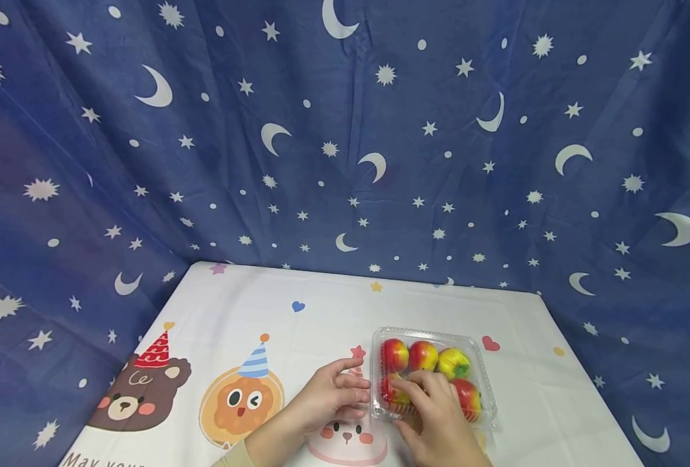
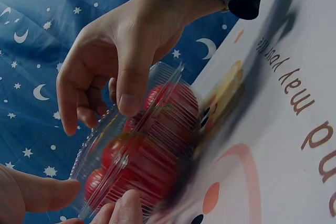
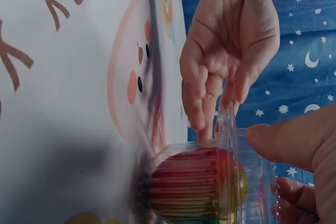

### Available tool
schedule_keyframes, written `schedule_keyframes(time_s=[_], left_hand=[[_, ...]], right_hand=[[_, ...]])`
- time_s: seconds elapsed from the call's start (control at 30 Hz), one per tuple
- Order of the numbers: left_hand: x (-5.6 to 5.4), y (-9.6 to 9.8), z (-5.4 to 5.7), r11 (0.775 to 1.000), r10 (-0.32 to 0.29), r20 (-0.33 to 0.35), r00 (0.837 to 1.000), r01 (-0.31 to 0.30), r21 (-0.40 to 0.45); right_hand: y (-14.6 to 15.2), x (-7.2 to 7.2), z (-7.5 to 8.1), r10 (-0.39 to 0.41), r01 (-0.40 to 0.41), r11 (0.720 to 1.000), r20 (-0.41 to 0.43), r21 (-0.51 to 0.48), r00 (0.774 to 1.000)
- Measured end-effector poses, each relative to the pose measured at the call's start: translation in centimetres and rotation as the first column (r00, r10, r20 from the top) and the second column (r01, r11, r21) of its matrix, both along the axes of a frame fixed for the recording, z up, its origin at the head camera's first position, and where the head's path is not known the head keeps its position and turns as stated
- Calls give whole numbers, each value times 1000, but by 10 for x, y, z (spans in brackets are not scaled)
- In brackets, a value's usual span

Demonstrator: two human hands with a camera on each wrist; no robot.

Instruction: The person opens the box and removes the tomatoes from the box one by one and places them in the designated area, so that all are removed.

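1. Closest to the head camera comes the right hand (image 1: pixel 443 421), fingers (image 1: pixel 432 381) bent over the clear plastic box (image 1: pixel 427 335); from the right wrist, its thumb (image 3: pixel 281 141) looks set against the side of the lid (image 3: pixel 257 163). Clamped or merely pressing? Cannot tell.
2. Over on the box's left flank, the left hand (image 1: pixel 330 397): fingers apart, loosely curved, gripping nothing.
3. Now the danger! That plastic looks thin, so a hard push at one corner could buckle the lid or skid the box across the tabletop (image 1: pixel 298 337), since the left fingers don't appear to brace it.
4. Another risk: a sharp tug on the edge might tip the box, and with the lid sprung, the red-and-yellow fruits (image 1: pixel 395 355) could roll out.
5. And the positions: the box rests on the tabletop, directly beneath the right fingers and just beside the left fingertips. Are those left tips touching its wall? Too close to call.
6. Inside, the fruits sit packed near one another, one of them mostly yellow with green (image 1: pixel 453 363).
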State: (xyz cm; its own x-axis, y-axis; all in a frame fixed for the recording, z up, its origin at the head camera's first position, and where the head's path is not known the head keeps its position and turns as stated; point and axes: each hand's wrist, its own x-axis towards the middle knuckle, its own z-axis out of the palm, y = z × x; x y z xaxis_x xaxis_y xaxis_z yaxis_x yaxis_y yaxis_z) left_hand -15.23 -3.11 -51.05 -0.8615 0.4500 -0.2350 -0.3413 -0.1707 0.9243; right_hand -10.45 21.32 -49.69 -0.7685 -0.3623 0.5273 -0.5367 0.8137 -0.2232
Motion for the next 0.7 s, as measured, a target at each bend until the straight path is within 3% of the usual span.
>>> schedule_keyframes(time_s=[0.3, 0.7], left_hand=[[3, 8, 0, 1000, 3, 46, 999, -4, 28], [3, 12, -1, 998, -2, 64, 998, -2, 65]], right_hand=[[-3, -1, -7, 19, -18, 1000, -44, 8, 999], [-6, 0, -11, -8, 8, 1000, -23, 22, 1000]])
